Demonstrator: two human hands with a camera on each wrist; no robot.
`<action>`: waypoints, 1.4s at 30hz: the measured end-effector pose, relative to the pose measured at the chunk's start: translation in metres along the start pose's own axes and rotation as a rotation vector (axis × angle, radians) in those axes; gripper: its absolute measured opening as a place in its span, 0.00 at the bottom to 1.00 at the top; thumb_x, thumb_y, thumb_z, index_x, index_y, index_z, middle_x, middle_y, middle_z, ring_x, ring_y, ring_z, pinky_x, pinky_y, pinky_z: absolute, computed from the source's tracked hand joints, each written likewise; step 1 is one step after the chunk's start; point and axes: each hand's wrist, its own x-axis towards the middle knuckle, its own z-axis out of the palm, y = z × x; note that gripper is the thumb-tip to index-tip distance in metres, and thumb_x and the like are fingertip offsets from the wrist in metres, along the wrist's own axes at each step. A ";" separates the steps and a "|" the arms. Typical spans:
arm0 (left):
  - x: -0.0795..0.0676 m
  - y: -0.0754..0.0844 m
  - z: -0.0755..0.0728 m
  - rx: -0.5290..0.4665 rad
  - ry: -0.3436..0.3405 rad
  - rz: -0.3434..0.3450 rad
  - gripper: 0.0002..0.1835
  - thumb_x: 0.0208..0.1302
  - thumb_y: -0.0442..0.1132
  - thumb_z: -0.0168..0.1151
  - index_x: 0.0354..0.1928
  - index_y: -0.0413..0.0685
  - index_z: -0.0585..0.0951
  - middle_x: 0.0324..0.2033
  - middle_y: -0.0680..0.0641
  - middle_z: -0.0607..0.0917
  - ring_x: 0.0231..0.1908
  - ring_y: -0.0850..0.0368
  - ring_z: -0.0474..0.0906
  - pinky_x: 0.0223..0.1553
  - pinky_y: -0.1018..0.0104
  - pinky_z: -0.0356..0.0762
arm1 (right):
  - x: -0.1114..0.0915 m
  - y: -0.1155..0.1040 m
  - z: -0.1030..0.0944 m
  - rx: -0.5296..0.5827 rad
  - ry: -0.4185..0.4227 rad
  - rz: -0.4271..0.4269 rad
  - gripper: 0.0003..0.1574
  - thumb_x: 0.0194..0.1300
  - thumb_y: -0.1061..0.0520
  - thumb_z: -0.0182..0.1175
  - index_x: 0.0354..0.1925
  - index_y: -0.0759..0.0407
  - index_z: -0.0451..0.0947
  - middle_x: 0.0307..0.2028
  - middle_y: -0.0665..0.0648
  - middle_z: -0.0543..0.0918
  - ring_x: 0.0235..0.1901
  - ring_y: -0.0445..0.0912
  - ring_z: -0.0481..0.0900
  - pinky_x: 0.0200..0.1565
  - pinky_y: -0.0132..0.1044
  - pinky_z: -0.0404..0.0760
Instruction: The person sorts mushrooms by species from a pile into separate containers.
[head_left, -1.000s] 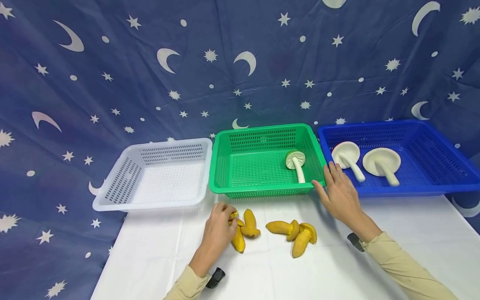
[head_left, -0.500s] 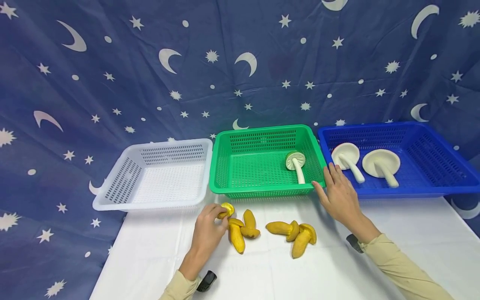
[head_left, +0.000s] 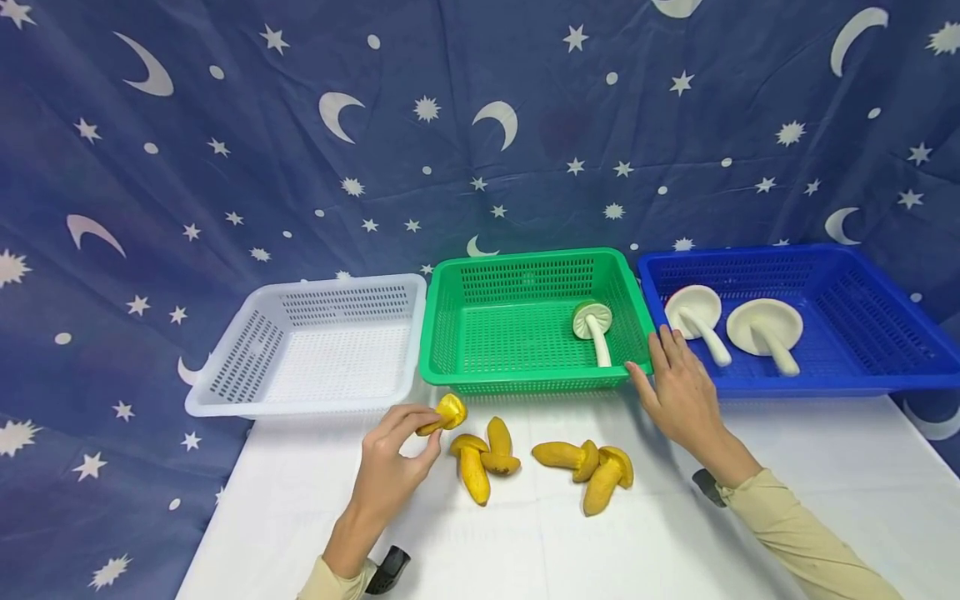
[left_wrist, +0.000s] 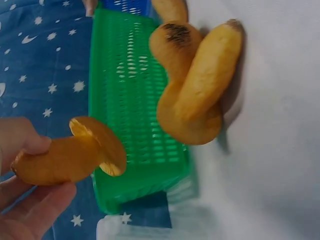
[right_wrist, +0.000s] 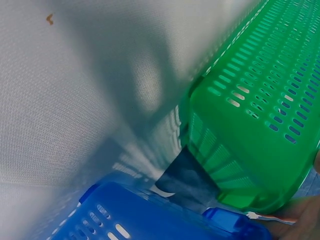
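In the head view my left hand (head_left: 382, 471) pinches a yellow toy mushroom (head_left: 450, 412) between thumb and fingers, in front of the gap between the white and green baskets. The left wrist view shows this mushroom (left_wrist: 62, 159) gripped by its stem, cap outward. Two more yellow mushrooms (head_left: 474, 477) lie touching on the table to the right of that hand. Another touching pair of yellow mushrooms (head_left: 602, 485) lies further right. My right hand (head_left: 681, 396) rests on the front right corner of the green basket (head_left: 525, 382), its fingers fairly straight.
Inside the green basket lies a white-stemmed mushroom (head_left: 592, 325) with a green cap edge. A blue basket (head_left: 825, 385) to the right contains two white-stemmed mushrooms (head_left: 765, 327). At left stands a white basket (head_left: 300, 410). Behind hangs a star-patterned blue cloth (head_left: 262, 183).
The left hand has lifted one yellow mushroom off the left cluster and moved it left and slightly up in the head view. My right hand stays at the green basket's corner.
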 end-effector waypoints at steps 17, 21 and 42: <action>0.026 -0.005 -0.032 -0.074 0.184 -0.061 0.13 0.40 0.23 0.65 0.33 0.38 0.81 0.33 0.45 0.81 0.35 0.54 0.78 0.36 0.73 0.77 | 0.001 0.000 0.002 -0.004 0.012 -0.001 0.39 0.63 0.43 0.47 0.60 0.71 0.57 0.61 0.70 0.57 0.63 0.58 0.48 0.57 0.57 0.55; 0.033 -0.002 -0.035 -0.073 0.234 -0.048 0.13 0.38 0.20 0.65 0.31 0.34 0.81 0.32 0.41 0.81 0.33 0.51 0.78 0.35 0.71 0.77 | 0.001 0.001 0.003 -0.003 0.013 0.002 0.39 0.63 0.43 0.46 0.60 0.71 0.58 0.61 0.70 0.57 0.63 0.58 0.48 0.56 0.58 0.55; 0.047 -0.047 -0.046 -0.075 0.313 -0.290 0.10 0.48 0.26 0.63 0.36 0.33 0.80 0.33 0.38 0.80 0.32 0.43 0.79 0.30 0.76 0.77 | -0.001 0.002 0.004 -0.007 0.029 -0.005 0.39 0.63 0.42 0.46 0.59 0.71 0.59 0.60 0.70 0.58 0.62 0.59 0.51 0.55 0.59 0.57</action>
